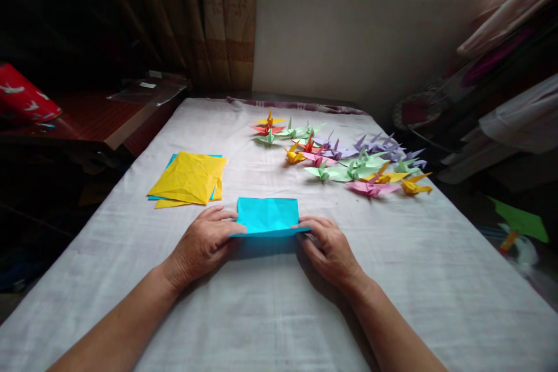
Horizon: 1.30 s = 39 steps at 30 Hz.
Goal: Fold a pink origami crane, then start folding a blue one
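Observation:
A bright blue sheet of origami paper (268, 214) is bent across its width in front of me, its near edge raised off the cloth. My left hand (207, 239) grips its left end, fingers closed with the thumb underneath or behind the edge. At the right end, my right hand (326, 247) pinches the paper the same way. Faint crease lines show on the blue surface. Left of the sheet lies a stack of yellow and blue paper squares (189, 177), the top yellow one wrinkled with creases.
Many folded paper cranes (364, 164) in green, purple, pink, red and yellow stand at the right back of the white-clothed table (270, 314). A wooden side table (87, 122) with a red patterned object (26, 96) is at left. Clothes (523, 110) hang at right.

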Motion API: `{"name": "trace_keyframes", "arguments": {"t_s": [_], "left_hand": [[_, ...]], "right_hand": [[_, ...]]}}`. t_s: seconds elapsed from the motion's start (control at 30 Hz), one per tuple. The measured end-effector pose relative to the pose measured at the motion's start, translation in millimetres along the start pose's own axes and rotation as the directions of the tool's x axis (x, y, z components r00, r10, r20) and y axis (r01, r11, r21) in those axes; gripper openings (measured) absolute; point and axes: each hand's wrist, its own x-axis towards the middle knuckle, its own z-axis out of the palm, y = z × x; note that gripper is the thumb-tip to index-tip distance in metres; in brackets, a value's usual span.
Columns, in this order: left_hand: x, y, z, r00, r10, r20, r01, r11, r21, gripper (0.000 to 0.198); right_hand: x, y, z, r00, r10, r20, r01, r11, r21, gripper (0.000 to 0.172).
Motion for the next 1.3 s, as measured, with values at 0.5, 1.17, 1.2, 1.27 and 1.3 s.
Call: {"name": "trace_keyframes", "arguments": {"t_s": [0.5,1.17,1.2,1.27,1.3], "left_hand": [[1,21,10.9,0.972,-0.192,-0.138,0.221,0.945,0.241,0.046],[2,30,21.5,0.948,-0.025,0.317,-0.015,0.992,0.122,0.063],[1,30,22.1,0.948,-0.027,0.318,-0.014,0.992,0.125,0.064],[0,30,23.1,0.947,-0.035,0.320,-0.007,0.992,0.130,0.066],[0,31,23.6,0.945,-0.039,0.325,-0.005,0.991,0.134,0.067]], "right_hand": [[21,-4,19,0.975,0.205,-0.080,-0.217,0.959,-0.181,0.041],[13,-28,19,0.985,-0.080,0.151,0.117,0.959,-0.257,0.045],[11,-31,20,0.964,-0.094,0.247,0.155,0.959,-0.238,0.049],[9,-34,22,0.920,-0.081,0.383,0.172,0.963,-0.209,0.057],[8,-34,21,0.902,-0.066,0.427,0.165,0.966,-0.199,0.061]]}}
